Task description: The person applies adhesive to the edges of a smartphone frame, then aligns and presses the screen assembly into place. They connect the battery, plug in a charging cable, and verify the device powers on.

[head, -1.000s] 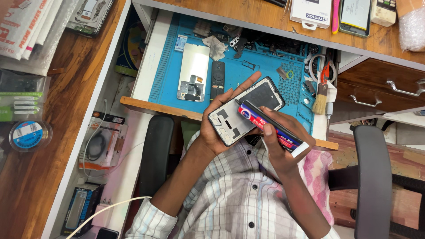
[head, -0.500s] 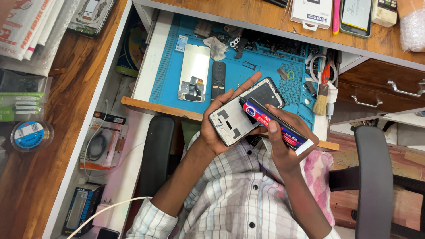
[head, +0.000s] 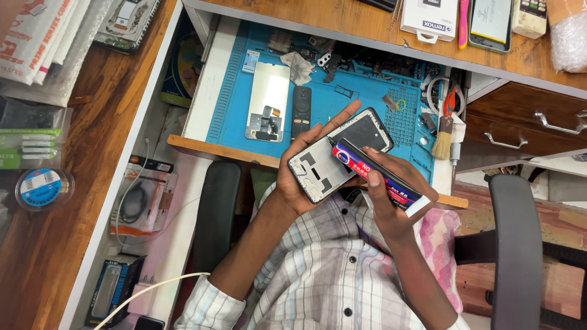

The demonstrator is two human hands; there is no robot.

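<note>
My left hand (head: 301,178) grips an opened phone frame (head: 339,154), its bare inner side facing up, above my lap. My right hand (head: 391,201) holds a glue tube (head: 374,177), red, blue and black, with its tip resting on the upper edge of the phone frame. Both hands hover just in front of the blue work mat (head: 342,98) in the pulled-out drawer.
On the mat lie a detached phone screen (head: 267,101), a small black remote (head: 301,110), a crumpled tissue (head: 298,66) and several small parts. A brush (head: 441,137) sits at the mat's right. Wooden desk (head: 550,58) above holds boxes and phones; an office chair arm (head: 516,244) is at right.
The tube's tip has shifted slightly along the frame's edge; the hands otherwise hold the same position.
</note>
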